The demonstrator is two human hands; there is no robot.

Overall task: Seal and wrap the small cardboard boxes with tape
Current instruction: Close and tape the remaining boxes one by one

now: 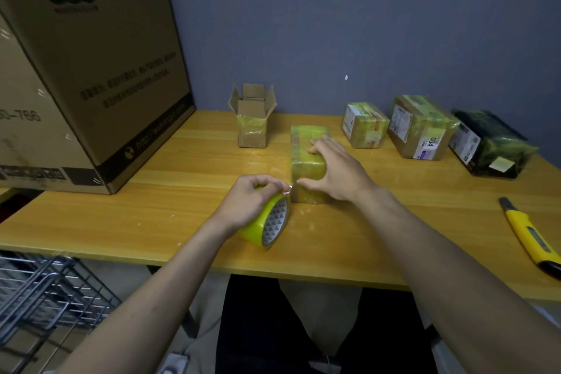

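Fingers (317,143) of the right hand (337,167) press flat on the wrapped box (306,161) mid-surface; the left hand (252,197) grips the tape roll (270,223) — strip seemingly taut between. Wrapping nears its end — next, tear the tape.

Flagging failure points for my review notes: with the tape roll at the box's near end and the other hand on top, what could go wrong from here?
1. The left hand grips the tape roll close to the wrapped box; the short strip between them could twist or stick to itself.
2. The right hand only rests flat on the box, so a pull might slide it.
3. The utility knife lies far right, so cutting means letting go.
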